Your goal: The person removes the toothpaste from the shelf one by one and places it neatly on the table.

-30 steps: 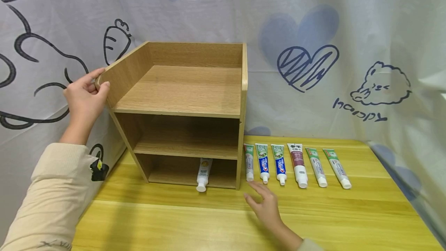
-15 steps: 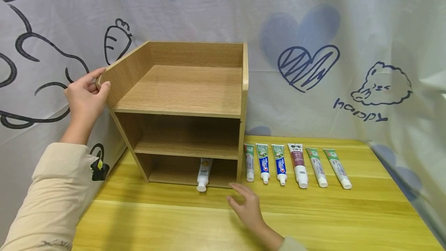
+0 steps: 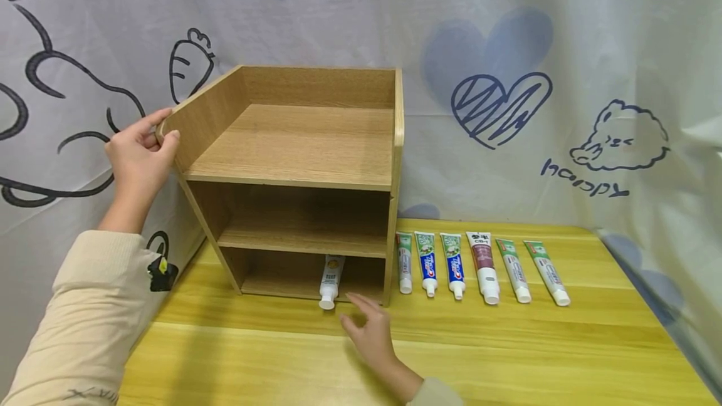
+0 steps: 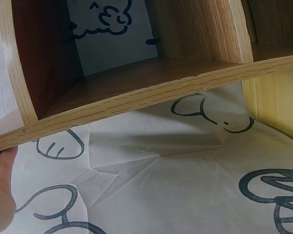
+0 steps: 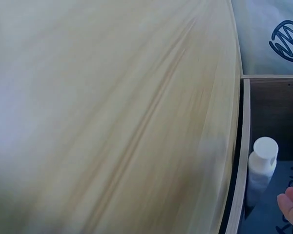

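Note:
A three-level wooden desk shelf (image 3: 316, 136) stands on the table, tilted in the head view. My left hand (image 3: 138, 158) grips the front corner of its left side panel; the left wrist view catches only part of that hand (image 4: 1, 195) at the edge. On the bottom level lies a white toothpaste tube (image 3: 330, 279), its cap poking out past the front edge. Just right of that cap is my right hand (image 3: 369, 334), fingers relaxed and holding nothing. The right wrist view shows the tube (image 5: 261, 165) close to the fingertips (image 5: 288, 204).
Right of the shelf, several toothpaste tubes lie in a row with caps toward me, among them a maroon and white one (image 3: 482, 265) and a blue and green one (image 3: 453, 265). A printed cloth (image 3: 350, 24) hangs behind the yellow wooden table (image 3: 271, 356).
My right hand has moved left, from below the row of tubes to beside the white tube's cap. The left hand keeps its hold on the shelf; the tubes have not moved.

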Tool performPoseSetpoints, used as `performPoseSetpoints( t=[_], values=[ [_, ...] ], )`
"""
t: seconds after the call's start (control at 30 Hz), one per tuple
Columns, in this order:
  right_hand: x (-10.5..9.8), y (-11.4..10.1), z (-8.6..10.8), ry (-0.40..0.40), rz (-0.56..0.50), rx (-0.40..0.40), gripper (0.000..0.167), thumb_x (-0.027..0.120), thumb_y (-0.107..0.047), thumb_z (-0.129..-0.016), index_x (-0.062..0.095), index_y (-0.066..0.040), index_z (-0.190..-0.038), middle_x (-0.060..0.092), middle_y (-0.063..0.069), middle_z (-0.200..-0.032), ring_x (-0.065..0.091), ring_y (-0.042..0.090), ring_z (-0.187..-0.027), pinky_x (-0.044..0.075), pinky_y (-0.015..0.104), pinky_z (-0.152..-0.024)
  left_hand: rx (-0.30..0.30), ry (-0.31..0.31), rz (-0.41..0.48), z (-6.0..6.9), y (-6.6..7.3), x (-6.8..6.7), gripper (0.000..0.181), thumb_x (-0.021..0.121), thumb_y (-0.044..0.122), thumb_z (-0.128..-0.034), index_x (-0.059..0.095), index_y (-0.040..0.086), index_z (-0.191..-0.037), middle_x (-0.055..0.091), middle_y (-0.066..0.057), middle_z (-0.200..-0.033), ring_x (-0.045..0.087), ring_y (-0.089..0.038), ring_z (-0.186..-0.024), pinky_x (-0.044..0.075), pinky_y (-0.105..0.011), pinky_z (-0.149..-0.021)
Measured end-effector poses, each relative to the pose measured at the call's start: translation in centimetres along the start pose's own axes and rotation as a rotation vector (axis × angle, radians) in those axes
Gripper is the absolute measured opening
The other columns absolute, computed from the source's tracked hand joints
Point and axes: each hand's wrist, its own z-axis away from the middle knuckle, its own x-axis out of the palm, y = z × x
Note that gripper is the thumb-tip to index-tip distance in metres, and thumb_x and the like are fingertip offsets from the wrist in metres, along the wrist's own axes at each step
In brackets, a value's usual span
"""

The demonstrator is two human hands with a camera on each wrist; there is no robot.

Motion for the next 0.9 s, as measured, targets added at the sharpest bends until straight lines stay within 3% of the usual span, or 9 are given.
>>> performPoseSetpoints(
  t=[0.47, 0.9],
  values=[
    [3.6, -0.1, -0.6, 0.089, 0.093, 0.234, 0.037, 0.079, -0.01, -0.068, 0.067, 0.008, -0.098, 0.067, 0.023, -0.1, 0.065, 0.035, -0.094, 0.053, 0.037, -0.082, -0.002, 0.014, 0.026, 0.0, 0.2, 0.0, 0.033, 0.059, 0.009, -0.0824, 0.067, 0.008, -0.115, 0.043, 0.037, -0.052, 0.046, 0.02, -0.05, 0.035, -0.001, -0.045],
    [5.5, -0.8, -0.4, 0.113, 0.106, 0.419, 0.028, 0.079, -0.012, -0.068, 0.071, 0.004, -0.09, 0.07, 0.017, -0.085, 0.066, 0.025, -0.073, 0.056, 0.03, -0.064, -0.006, 0.021, 0.032, 0.1, 0.0, 0.2, 0.033, 0.059, 0.009, -0.082, 0.067, 0.008, -0.114, 0.042, 0.038, -0.052, 0.046, 0.021, -0.049, 0.035, 0.0, -0.045]
  ],
)
